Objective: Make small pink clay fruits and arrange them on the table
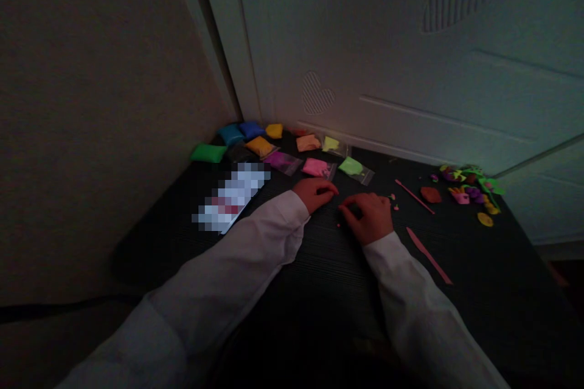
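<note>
My left hand (314, 194) is closed over the dark table (314, 279), thumb and fingertips drawn together; anything between them is too small to make out. Just to its right, my right hand (369, 217) bends thumb and forefinger into a pinch, and I cannot see what, if anything, is in it. The two sets of fingertips are close but apart. A tiny pink ball of clay (338, 225) lies on the table below them. Small pink-and-green clay pieces (395, 203) lie beside my right hand's knuckles.
Bags of coloured clay, among them a pink one (317, 167) and a green one (208, 153), line the back. A lit phone (232, 197) lies left. To the right are a thin pink tool (415, 197), a pink clay knife (429, 255) and a pile of clay shapes (474, 194).
</note>
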The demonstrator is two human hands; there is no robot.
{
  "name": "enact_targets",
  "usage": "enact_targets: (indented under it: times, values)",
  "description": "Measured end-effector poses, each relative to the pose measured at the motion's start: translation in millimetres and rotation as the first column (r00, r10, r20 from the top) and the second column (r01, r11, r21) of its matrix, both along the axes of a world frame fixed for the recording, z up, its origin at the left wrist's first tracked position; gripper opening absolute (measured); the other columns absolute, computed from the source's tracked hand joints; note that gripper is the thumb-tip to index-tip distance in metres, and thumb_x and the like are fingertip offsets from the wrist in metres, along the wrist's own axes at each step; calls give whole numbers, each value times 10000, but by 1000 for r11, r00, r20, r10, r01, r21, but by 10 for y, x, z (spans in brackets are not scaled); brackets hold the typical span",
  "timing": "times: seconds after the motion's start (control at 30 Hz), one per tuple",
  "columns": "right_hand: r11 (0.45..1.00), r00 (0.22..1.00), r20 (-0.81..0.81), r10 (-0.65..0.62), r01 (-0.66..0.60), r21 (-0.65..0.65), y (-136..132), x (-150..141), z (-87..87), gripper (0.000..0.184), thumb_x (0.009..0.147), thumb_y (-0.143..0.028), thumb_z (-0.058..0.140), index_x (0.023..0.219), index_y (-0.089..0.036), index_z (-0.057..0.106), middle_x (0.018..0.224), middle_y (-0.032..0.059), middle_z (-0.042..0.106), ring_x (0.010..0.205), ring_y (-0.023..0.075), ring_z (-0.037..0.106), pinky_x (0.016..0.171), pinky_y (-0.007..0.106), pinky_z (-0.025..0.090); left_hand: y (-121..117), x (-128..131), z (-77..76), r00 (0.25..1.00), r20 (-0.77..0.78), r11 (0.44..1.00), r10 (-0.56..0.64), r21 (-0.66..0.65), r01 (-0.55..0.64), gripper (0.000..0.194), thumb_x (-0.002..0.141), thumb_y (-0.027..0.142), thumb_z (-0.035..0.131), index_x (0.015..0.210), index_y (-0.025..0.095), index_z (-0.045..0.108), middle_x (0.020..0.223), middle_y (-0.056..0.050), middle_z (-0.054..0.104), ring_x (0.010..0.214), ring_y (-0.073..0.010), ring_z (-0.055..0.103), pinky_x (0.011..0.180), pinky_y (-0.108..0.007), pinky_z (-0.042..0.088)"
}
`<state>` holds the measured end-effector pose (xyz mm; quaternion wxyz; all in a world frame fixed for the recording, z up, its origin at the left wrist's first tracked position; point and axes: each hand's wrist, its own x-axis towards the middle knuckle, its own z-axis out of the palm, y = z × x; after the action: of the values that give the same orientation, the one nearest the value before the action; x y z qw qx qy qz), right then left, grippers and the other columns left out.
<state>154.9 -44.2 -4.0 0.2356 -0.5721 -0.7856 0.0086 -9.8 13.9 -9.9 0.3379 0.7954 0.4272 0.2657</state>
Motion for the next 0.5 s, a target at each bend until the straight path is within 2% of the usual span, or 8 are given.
enact_targets:
  times: [0.27, 0.43, 0.5]
  values:
    - [994, 999, -44, -28, 32, 103, 2, 68, -14, 204, 788, -259, 438, 900, -222, 605, 855, 33, 654, 797, 177, 540, 716, 334, 292, 3, 4, -21, 1000, 14, 1000, 5, 11, -5, 218, 717, 273, 487, 836, 169, 638, 719, 5, 598, 655, -100, 515, 606, -215, 397]
    - [983, 989, -79, -124, 133, 125, -11, 149, -38, 210, 781, -336, 452, 823, -213, 618, 803, 38, 649, 764, 187, 539, 715, 343, 294, -15, 6, -49, 994, -60, 990, -86, 105, 92, 201, 682, 304, 540, 760, 156, 652, 725, -13, 604, 663, -103, 505, 637, -220, 399]
    - [976, 981, -101, -166, 178, 122, -10, 180, -49, 233, 762, -386, 470, 780, -202, 612, 757, 37, 638, 716, 181, 533, 697, 339, 298, -34, 16, -61, 991, -102, 983, -82, 155, 97, 198, 680, 304, 545, 749, 154, 654, 733, -19, 610, 692, -110, 511, 665, -227, 399]
